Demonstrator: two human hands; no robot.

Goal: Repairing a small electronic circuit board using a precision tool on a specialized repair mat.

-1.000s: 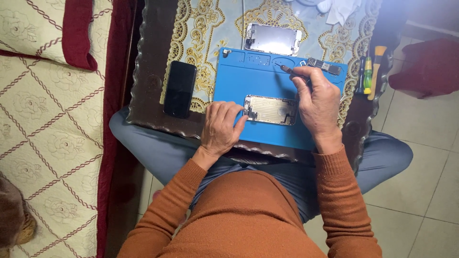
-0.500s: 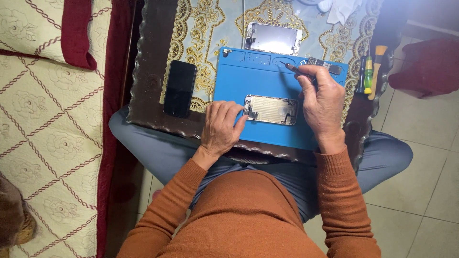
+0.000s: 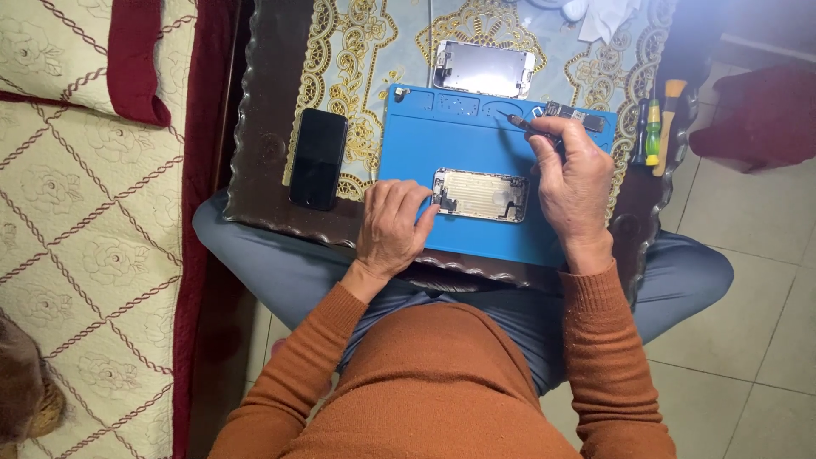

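opened phone housing (image 3: pixel 480 195) lies flat on the blue repair mat (image 3: pixel 442 144), its left end touched by the left hand (image 3: pixel 391 228), fingers loosely spread. the right hand (image 3: pixel 574 183) pinches what looks like tweezers (image 3: pixel 520 123), tip over the mat's upper edge. a black phone (image 3: pixel 319 158) lies just left of the mat.

Opened phone (image 3: pixel 480 195): silver rectangular shell, back cover off, innards exposed, lying flat and lengthwise across the middle of the blue mat.
Tweezers (image 3: pixel 520 124): thin, dark, pinched between fingers, tip pointing left over the mat's upper edge.
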